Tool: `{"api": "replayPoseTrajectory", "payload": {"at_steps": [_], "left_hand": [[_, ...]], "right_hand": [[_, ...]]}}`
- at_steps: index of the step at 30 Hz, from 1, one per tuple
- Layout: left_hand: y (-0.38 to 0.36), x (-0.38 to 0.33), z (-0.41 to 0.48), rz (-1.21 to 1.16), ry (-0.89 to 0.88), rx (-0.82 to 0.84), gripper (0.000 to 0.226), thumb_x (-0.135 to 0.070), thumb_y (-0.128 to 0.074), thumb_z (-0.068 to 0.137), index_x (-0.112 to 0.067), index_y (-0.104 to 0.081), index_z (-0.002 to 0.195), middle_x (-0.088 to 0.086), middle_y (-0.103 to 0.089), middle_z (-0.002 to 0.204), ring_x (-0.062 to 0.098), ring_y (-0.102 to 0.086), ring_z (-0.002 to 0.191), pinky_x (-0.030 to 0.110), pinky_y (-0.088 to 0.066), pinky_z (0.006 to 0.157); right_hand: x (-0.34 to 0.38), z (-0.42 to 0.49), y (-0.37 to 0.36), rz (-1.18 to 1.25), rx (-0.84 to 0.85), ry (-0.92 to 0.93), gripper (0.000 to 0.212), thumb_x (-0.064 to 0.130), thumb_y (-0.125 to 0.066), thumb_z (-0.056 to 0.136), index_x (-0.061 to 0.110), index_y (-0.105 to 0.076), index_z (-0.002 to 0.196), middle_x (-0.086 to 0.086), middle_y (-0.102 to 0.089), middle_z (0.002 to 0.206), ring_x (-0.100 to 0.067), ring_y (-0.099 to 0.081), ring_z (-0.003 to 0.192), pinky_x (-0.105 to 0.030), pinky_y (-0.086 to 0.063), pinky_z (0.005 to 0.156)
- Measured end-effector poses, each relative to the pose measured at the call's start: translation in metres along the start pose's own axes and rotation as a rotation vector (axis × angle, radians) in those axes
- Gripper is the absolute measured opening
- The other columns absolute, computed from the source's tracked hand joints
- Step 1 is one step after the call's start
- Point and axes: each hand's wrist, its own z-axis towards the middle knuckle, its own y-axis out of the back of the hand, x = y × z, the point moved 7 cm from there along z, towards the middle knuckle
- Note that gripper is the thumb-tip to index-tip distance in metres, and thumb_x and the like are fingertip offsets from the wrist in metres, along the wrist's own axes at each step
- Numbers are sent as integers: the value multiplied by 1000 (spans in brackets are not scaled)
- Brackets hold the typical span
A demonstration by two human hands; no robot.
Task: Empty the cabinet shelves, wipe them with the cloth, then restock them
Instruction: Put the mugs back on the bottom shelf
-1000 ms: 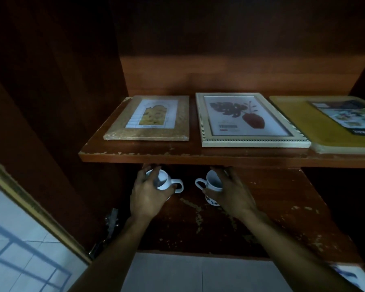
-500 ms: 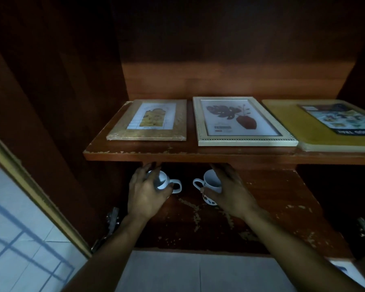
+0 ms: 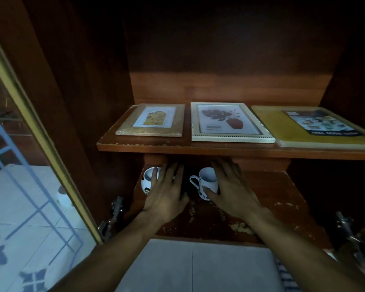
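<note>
Deep on the lower shelf (image 3: 261,207), near its back edge, my left hand (image 3: 165,193), fingers straight, touched the left mug (image 3: 149,182); my right hand (image 3: 233,191), equally loose, touched the right mug (image 3: 208,182).

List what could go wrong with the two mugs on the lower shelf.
1. The left hand lies partly over the left mug, which stands at the left edge of the lower shelf; a nudge could tip it off.
2. The right hand meets the right mug with straight fingers, so a lift might slip.
3. The upper shelf hangs low over both mugs; lifting could knock them against it.
</note>
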Motion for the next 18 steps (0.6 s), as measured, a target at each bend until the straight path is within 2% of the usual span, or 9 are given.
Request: {"api": "replayPoseTrajectory", "payload": {"at_steps": [3,7,11,15,18], "left_hand": [[9,-15,-1,9,-43,10,79,-38,-64,73,-5,-44,142,17,-47,141,38,-41,133,56,-29,111],[27,-27,-5,-31,-72,-38,71,-33,-64,72,-9,-49,137,16,-48,140,39,-41,132,55,-31,108],[41,-39,-18,-52,-93,-62,65,-33,-63,73,-11,-53,134,15,-48,140,37,-41,132,54,-32,108],[54,-44,-27,-63,-110,-72,62,-37,-51,74,-12,-56,130,15,-51,137,39,-43,130,56,-32,107],[65,-50,-37,-73,-116,-74,64,-38,-51,72,-11,-56,130,17,-52,137,42,-43,130,61,-34,105]], "right_hand": [[1,-10,-1,12,31,12,79,37,-70,83,5,-34,146,-14,-37,148,-31,-31,137,-43,-32,114],[6,-24,2,-28,51,17,78,39,-68,85,7,-34,147,-15,-32,152,-32,-28,141,-41,-26,115],[12,-42,4,-61,89,6,77,43,-64,86,10,-32,148,-14,-30,154,-33,-27,142,-46,-27,116],[23,-55,17,-125,69,-23,78,44,-63,85,10,-33,148,-14,-31,154,-34,-28,143,-47,-25,117],[32,-69,28,-167,82,-44,76,46,-59,88,14,-29,150,-11,-27,156,-31,-23,145,-45,-20,116]]}}
